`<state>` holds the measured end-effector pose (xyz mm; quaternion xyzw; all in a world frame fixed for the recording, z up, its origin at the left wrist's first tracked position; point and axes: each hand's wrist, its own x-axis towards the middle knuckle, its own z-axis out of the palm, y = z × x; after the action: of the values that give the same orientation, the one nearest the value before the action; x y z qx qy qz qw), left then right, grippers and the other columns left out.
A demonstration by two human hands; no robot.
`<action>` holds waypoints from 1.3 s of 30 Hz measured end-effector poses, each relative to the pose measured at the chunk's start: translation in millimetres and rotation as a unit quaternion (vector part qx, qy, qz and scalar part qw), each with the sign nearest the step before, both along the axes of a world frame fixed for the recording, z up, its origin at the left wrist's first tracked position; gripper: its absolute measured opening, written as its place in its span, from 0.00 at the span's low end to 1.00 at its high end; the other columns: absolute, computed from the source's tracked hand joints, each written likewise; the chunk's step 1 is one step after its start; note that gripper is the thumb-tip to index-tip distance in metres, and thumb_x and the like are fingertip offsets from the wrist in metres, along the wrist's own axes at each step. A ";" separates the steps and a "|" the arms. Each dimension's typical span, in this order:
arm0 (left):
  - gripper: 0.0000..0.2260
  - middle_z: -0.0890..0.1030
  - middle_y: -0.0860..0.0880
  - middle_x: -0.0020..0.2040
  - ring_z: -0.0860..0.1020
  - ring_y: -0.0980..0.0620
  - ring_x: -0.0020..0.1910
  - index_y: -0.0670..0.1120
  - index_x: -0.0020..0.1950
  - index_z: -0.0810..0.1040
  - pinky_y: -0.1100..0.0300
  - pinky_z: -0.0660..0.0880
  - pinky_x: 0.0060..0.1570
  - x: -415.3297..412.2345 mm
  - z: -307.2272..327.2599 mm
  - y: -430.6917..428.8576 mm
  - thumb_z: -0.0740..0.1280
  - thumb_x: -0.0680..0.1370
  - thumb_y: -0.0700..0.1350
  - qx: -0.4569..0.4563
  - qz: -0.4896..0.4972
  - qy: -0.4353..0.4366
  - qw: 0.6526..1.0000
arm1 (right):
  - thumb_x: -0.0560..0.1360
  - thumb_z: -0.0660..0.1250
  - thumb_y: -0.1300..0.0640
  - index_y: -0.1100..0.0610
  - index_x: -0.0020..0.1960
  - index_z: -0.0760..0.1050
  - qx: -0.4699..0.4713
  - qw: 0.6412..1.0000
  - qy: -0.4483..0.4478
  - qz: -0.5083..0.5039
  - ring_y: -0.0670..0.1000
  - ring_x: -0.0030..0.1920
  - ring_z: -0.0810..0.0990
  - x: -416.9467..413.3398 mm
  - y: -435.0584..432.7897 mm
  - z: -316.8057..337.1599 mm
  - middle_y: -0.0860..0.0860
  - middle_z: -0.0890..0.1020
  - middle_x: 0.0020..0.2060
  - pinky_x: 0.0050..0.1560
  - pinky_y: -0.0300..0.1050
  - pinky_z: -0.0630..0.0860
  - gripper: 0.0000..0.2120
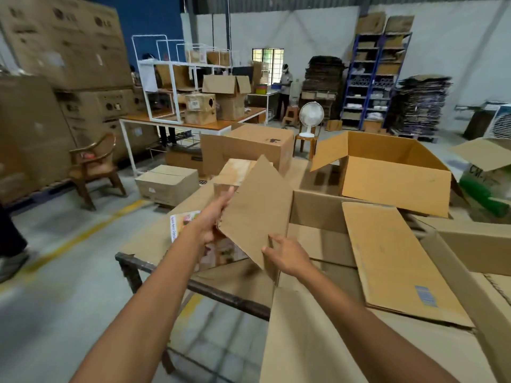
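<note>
A flat brown cardboard sheet [257,214] is held tilted over the work table, one corner pointing up. My left hand [213,219] grips its left edge, thumb on the front face. My right hand [287,255] pinches its lower right edge near the bottom corner. Beneath the sheet lies a printed product box [184,221] with coloured pictures, partly hidden by my left arm and the sheet.
An open carton [387,175] stands at the back right, and a flattened carton [395,261] lies to my right. A dark metal table frame [177,280] runs below my arms. Closed boxes [249,145], a brown chair [94,167], a fan [311,117] and shelves stand beyond. People stand in the background.
</note>
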<state>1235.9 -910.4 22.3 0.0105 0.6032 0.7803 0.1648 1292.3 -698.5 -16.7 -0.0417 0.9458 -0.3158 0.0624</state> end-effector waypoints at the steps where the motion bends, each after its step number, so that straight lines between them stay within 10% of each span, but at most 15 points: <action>1: 0.17 0.81 0.42 0.61 0.83 0.45 0.54 0.49 0.65 0.79 0.47 0.78 0.60 -0.1 3.2 -8.2 0.68 0.79 0.55 -0.081 -0.009 0.002 0.997 | 0.79 0.65 0.41 0.53 0.78 0.62 -0.029 0.999 -0.025 -0.036 0.59 0.73 0.68 0.1 -1.2 -6.7 0.57 0.70 0.74 0.71 0.52 0.68 0.32; 7: 0.22 0.76 0.41 0.67 0.75 0.42 0.64 0.42 0.69 0.73 0.58 0.71 0.56 6.0 -22.7 -18.2 0.70 0.77 0.46 -0.615 0.014 0.066 0.786 | 0.76 0.72 0.47 0.58 0.68 0.74 -0.285 0.934 -0.172 -0.130 0.50 0.54 0.79 -0.5 -11.3 -38.5 0.53 0.79 0.64 0.49 0.42 0.73 0.25; 18: 0.13 0.76 0.46 0.64 0.75 0.45 0.62 0.48 0.65 0.72 0.57 0.75 0.54 19.2 -81.0 34.2 0.57 0.85 0.53 -0.380 0.025 0.105 0.919 | 0.73 0.67 0.64 0.55 0.44 0.78 -0.303 0.945 -0.076 -0.100 0.39 0.27 0.75 -18.7 16.7 9.7 0.47 0.83 0.38 0.25 0.33 0.66 0.05; 21: 0.13 0.78 0.53 0.60 0.76 0.54 0.53 0.58 0.63 0.72 0.54 0.77 0.50 25.7 -86.1 71.8 0.52 0.85 0.58 -0.301 -0.016 0.089 0.949 | 0.70 0.67 0.66 0.59 0.48 0.80 -0.322 0.939 -0.039 -0.114 0.50 0.40 0.83 -21.7 32.0 35.4 0.54 0.86 0.45 0.37 0.42 0.78 0.08; 25: 0.21 0.85 0.56 0.46 0.81 0.55 0.45 0.57 0.52 0.81 0.56 0.74 0.41 29.1 -89.8 115.7 0.50 0.83 0.62 -0.263 -0.063 0.049 0.961 | 0.66 0.67 0.65 0.62 0.47 0.81 -0.280 0.952 -0.001 -0.123 0.58 0.41 0.82 -24.0 53.3 45.2 0.62 0.85 0.44 0.43 0.52 0.78 0.10; 30: 0.13 0.82 0.49 0.47 0.78 0.49 0.47 0.48 0.46 0.81 0.57 0.72 0.44 6.3 -90.6 122.2 0.57 0.82 0.47 -0.316 0.024 0.073 0.946 | 0.71 0.70 0.61 0.56 0.43 0.80 -0.228 0.969 -0.030 -0.093 0.48 0.27 0.74 -16.4 54.3 13.8 0.51 0.78 0.31 0.25 0.37 0.66 0.02; 34: 0.13 0.81 0.53 0.36 0.76 0.55 0.34 0.49 0.43 0.80 0.61 0.70 0.36 -1.2 -79.5 126.2 0.61 0.83 0.51 -0.166 0.059 -0.044 0.983 | 0.72 0.69 0.57 0.49 0.46 0.78 -0.154 0.985 -0.032 -0.069 0.55 0.39 0.80 -7.7 27.1 -21.7 0.54 0.82 0.40 0.33 0.43 0.71 0.05; 39: 0.09 0.77 0.51 0.32 0.73 0.52 0.31 0.49 0.41 0.77 0.60 0.67 0.33 3.8 -78.5 120.0 0.66 0.79 0.50 -0.273 0.014 -0.003 0.962 | 0.74 0.67 0.61 0.57 0.49 0.80 -0.219 0.970 -0.092 -0.052 0.51 0.31 0.80 -11.6 25.8 -30.8 0.57 0.82 0.38 0.29 0.38 0.73 0.05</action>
<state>1239.7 -790.4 -56.2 -0.0456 0.7931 0.5879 0.1527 1280.7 -672.7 -47.4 0.0240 0.8448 -0.5204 0.1218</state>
